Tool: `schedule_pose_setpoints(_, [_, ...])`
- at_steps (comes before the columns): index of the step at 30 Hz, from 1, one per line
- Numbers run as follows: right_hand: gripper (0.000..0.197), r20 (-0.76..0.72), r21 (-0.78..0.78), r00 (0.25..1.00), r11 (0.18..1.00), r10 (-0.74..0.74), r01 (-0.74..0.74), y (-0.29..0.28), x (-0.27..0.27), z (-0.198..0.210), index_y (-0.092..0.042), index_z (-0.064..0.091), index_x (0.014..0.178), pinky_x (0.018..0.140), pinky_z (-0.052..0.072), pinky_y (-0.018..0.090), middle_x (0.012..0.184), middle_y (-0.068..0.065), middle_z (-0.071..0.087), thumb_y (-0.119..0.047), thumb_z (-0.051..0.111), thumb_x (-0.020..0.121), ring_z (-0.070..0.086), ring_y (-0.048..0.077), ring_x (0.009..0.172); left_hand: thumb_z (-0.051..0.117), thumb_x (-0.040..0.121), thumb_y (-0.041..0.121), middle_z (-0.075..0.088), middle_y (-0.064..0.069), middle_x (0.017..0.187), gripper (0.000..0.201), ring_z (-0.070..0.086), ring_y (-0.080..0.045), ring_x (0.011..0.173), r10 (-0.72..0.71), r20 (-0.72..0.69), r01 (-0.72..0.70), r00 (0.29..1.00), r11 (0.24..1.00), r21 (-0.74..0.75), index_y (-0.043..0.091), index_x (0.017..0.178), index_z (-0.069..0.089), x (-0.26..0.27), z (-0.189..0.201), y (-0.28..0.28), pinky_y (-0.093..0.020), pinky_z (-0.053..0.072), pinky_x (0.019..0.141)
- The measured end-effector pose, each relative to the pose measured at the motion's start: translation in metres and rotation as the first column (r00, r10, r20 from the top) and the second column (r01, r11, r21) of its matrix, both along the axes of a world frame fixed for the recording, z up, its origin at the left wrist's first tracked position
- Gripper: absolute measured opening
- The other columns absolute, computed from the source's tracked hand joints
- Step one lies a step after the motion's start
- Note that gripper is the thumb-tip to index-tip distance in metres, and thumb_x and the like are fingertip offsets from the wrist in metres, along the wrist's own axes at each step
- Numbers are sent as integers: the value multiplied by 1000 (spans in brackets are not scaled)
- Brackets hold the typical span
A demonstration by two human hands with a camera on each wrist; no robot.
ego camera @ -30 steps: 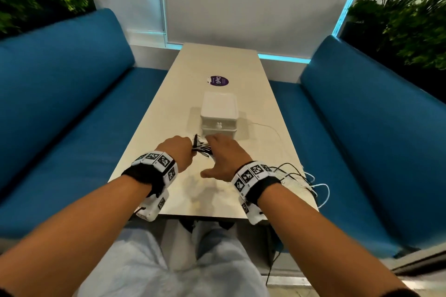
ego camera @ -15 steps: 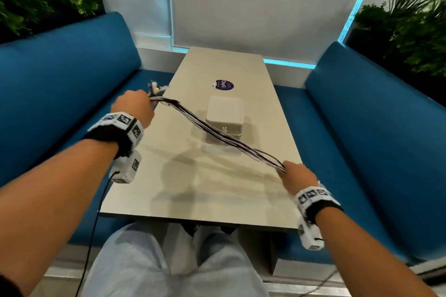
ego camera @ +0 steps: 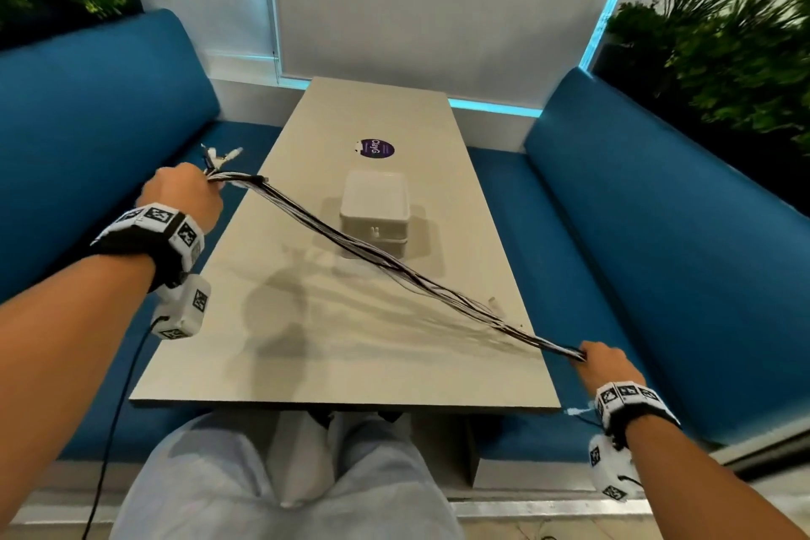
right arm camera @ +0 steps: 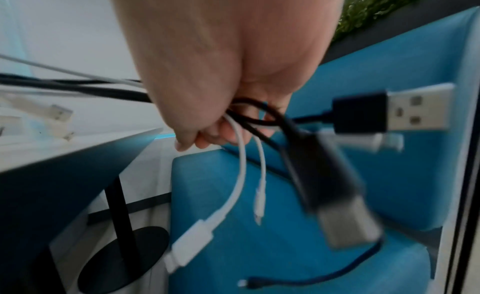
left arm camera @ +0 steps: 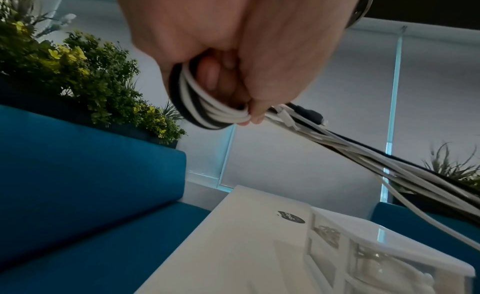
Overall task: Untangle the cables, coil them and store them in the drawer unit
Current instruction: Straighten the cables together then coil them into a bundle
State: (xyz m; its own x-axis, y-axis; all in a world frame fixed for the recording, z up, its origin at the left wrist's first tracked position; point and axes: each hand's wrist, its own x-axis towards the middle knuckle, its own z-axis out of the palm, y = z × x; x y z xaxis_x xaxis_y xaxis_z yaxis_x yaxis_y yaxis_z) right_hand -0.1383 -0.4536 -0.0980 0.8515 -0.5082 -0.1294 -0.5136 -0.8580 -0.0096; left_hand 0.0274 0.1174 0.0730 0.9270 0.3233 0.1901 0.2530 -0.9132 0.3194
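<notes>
Cables (ego camera: 394, 272): a bundle of black and white leads is stretched in a slanting line above the table, clear of its surface, from the far left down to the near right corner; a shadow is cast on the tabletop below.
Left hand (ego camera: 182, 199): held raised off the table's left edge; fingers are curled tight round one end of the bundle. In the left wrist view the leads are seen looped over the fingers (left arm camera: 207, 76), with connectors trailing just past the thumb.
Right hand (ego camera: 607, 366): held just off the near right corner; fingers are closed round the other end of the bundle.
Loose ends: in the right wrist view a black USB plug (right arm camera: 389, 109), a white plug (right arm camera: 192, 245) and thinner white leads are seen hanging below the fist.
Drawer unit (ego camera: 374, 210): a small white box is set on the table's midline, under the far part of the stretched bundle, not touched by it.
Table (ego camera: 307, 364): pale, long, narrow; a purple round sticker (ego camera: 374, 148) lies beyond the unit.
Surroundings: blue benches (ego camera: 657, 210) on both sides; green plants (ego camera: 723, 35) behind.
</notes>
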Motion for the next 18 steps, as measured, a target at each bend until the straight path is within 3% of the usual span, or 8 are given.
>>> schedule_pose_setpoints(4, [37, 11, 33, 997, 997, -71, 71, 0, -4, 2, -22, 55, 86, 66, 53, 33, 80, 4, 59, -58, 59, 86, 60, 26, 71, 52, 97, 36, 55, -22, 75, 43, 54, -38, 69, -24, -4, 24, 1000, 1000, -12, 2, 72, 54, 1, -8, -8, -38, 44, 60])
schedule_pose_setpoints(7, [42, 31, 118, 996, 990, -85, 81, 3, 2, 3, -24, 47, 105, 86, 47, 38, 101, 3, 60, -52, 67, 82, 61, 28, 93, 50, 98, 38, 55, -21, 76, 42, 53, -37, 69, -60, -26, 60, 998, 998, 7, 1, 80, 59, -1, -14, -20, -38, 44, 61])
schedule_pose_setpoints(9, [67, -27, 170, 998, 984, -55, 59, 4, 12, 5, -21, 37, 133, 100, 41, 43, 129, 9, 50, -38, 72, 79, 51, 31, 118, 47, 99, 38, 53, -18, 74, 42, 51, -36, 67, -106, -36, 108, 994, 993, 53, 2, 82, 61, -4, -16, -33, -38, 43, 60])
schedule_pose_setpoints(11, [96, -119, 171, 993, 985, 7, 14, 7, 21, 14, -17, 19, 150, 107, 38, 45, 146, 16, 35, -31, 75, 74, 40, 36, 131, 44, 99, 39, 55, -16, 73, 43, 53, -35, 66, -150, -47, 153, 988, 985, 78, 3, 81, 59, -9, -18, -45, -37, 43, 59])
schedule_pose_setpoints(14, [123, -233, 223, 967, 973, 105, -52, 14, 32, 32, -18, -3, 156, 111, 32, 46, 160, 13, 13, -36, 83, 70, 22, 34, 145, 44, 100, 40, 55, -15, 75, 42, 52, -34, 67, -212, -60, 218, 975, 970, 108, 4, 82, 58, -15, -22, -58, -37, 42, 59])
schedule_pose_setpoints(18, [132, -211, 236, 954, 958, 214, -163, 36, 43, 60, -20, -15, 154, 119, 21, 46, 164, 4, -4, -47, 82, 68, 5, 27, 151, 46, 100, 41, 52, -10, 75, 39, 52, -33, 69, -263, -95, 273, 960, 955, 118, 6, 90, 61, -26, -33, -74, -36, 44, 61])
